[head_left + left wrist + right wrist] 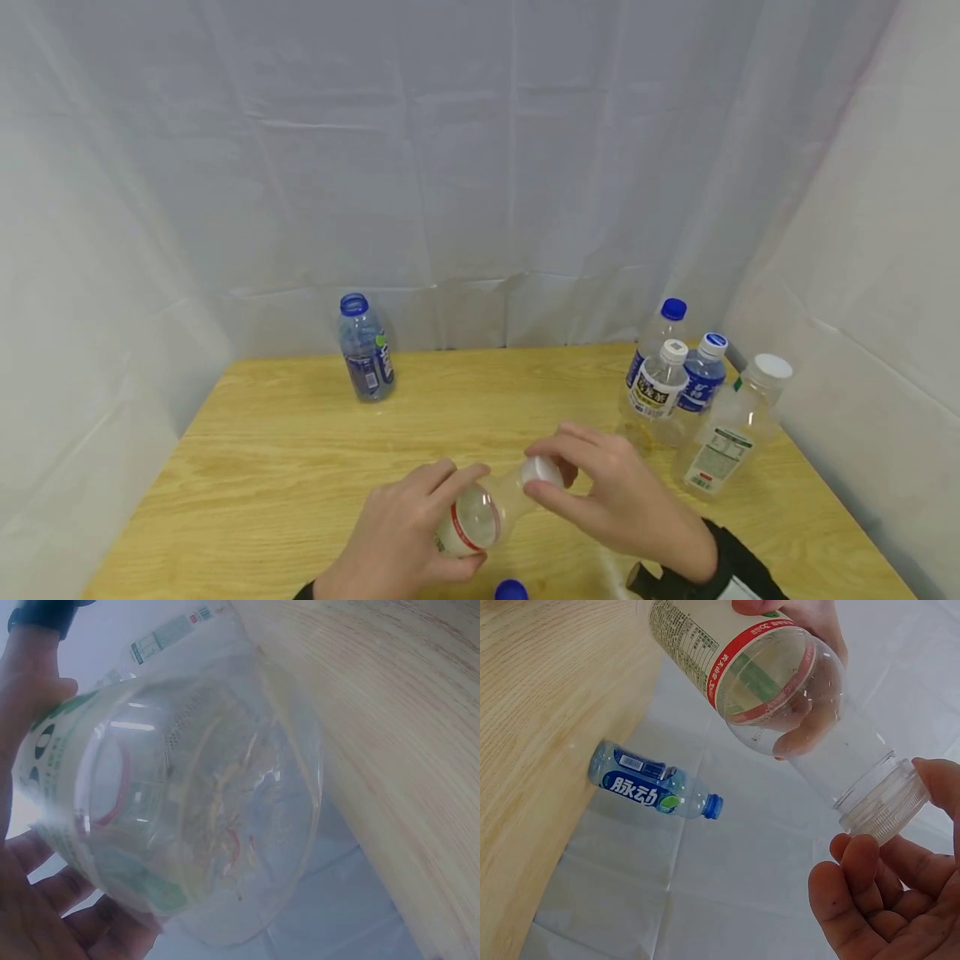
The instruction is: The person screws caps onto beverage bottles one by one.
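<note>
A clear plastic bottle (508,502) is held tilted above the wooden table, its neck toward the right. My left hand (405,529) grips it round the pale label with a red band, plain in the right wrist view on the bottle (780,697). At the neck, my right hand (618,492) pinches the whitish, ribbed cap (889,806) between thumb and fingers. The cap sits at the bottle's mouth; how tightly it is screwed I cannot tell. In the left wrist view the bottle's clear base (247,802) faces the camera.
A blue-tinted bottle (367,358) stands at the table's back left. Several capped bottles cluster at the right, among them a large clear one (723,450) and one with a white label (656,392). A blue cap (512,590) shows at the bottom edge. White sheeting (450,167) hangs behind.
</note>
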### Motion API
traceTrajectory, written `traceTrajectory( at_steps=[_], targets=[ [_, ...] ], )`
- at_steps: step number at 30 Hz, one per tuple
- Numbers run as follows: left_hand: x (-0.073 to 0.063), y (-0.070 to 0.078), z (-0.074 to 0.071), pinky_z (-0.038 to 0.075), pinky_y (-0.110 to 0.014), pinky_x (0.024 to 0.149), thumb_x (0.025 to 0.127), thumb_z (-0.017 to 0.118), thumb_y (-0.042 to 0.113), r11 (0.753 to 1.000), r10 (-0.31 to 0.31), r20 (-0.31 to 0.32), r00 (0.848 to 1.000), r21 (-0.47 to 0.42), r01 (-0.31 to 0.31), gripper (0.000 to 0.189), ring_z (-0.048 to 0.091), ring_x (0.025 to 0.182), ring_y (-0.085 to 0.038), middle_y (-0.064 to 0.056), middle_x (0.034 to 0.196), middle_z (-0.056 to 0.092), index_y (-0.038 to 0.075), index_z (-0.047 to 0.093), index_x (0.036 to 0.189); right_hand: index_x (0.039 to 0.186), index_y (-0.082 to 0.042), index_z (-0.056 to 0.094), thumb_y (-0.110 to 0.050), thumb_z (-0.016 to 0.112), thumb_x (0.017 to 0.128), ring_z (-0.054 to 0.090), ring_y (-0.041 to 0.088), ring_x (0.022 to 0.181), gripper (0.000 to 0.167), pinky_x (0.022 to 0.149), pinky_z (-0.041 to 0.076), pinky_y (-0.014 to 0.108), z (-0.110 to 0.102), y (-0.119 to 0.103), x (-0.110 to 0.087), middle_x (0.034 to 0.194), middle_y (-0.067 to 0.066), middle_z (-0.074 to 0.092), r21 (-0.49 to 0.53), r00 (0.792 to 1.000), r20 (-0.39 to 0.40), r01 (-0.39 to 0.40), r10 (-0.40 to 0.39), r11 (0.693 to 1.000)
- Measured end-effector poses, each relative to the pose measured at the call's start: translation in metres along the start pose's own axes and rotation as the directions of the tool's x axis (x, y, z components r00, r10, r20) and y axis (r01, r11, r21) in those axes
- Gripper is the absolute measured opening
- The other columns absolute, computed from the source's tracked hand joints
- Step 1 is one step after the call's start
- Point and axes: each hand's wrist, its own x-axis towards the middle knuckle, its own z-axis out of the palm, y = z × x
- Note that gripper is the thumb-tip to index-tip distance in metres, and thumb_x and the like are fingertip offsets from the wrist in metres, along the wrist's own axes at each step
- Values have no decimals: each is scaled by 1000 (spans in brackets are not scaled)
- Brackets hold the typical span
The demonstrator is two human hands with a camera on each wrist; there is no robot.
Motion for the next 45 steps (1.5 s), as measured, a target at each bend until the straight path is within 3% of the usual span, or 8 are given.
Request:
traceTrajectory(
  at_steps=[7,15,19,23,28,34,41,45],
  targets=[
    [10,2,7,44,-13,58,63,95,49,1000,-7,6,1000,-14,7,81,55,76,2,13,101,62,28,65,135,120,-15,73,-21,77,96,63,-1,84,25,72,54,13,-6,0,-5,96,-9,69,-29,998,-14,-64,64,998],
    [28,-8,16,58,-25,70,69,96,46,993,-100,47,994,-56,103,88,72,97,-9,6,118,73,27,57,146,137,-13,65,-22,78,95,70,8,92,45,79,61,26,-21,4,-14,114,-1,75,-194,990,-33,-141,137,971],
    [44,-15,22,62,-32,77,71,96,44,984,-147,34,989,-93,150,89,74,106,-15,1,125,74,22,55,148,134,-12,66,-17,78,94,69,8,88,42,77,61,27,-28,4,-20,105,-4,74,-234,978,-110,-196,175,952],
    [65,-23,29,63,-38,78,73,94,44,971,-198,23,980,-134,199,87,74,107,-19,-3,126,74,18,55,147,118,-17,69,-15,76,95,65,0,84,24,73,59,23,-34,1,-25,97,-11,71,-225,965,-130,-252,228,941],
    [93,-28,43,63,-43,81,78,91,42,950,-232,56,971,-202,239,84,74,109,-23,-6,129,73,16,53,149,99,-28,69,-18,75,97,60,-6,81,12,70,56,18,-32,-4,-31,90,-20,69,-204,973,-42,-231,228,951],
    [124,-29,65,61,-49,90,81,89,38,930,-254,112,961,-244,274,83,72,115,-26,-8,133,71,16,50,151,95,-32,69,-26,72,100,59,-7,78,8,68,52,12,-27,-9,-35,88,-22,68,-203,976,82,-182,202,962],
    [155,-29,90,59,-51,94,83,88,35,897,-287,169,943,-298,327,81,70,117,-29,-9,136,69,16,48,151,95,-33,71,-38,67,103,57,-10,78,11,69,51,14,-27,-11,-39,86,-25,65,-202,923,240,-254,300,946],
    [172,-29,106,58,-52,96,83,87,34,881,-288,197,937,-330,340,82,70,118,-31,-12,136,69,15,47,151,96,-33,72,-42,62,105,58,-12,81,17,72,52,14,-28,-11,-42,89,-24,67,-196,903,314,-239,292,951]
  ],
)
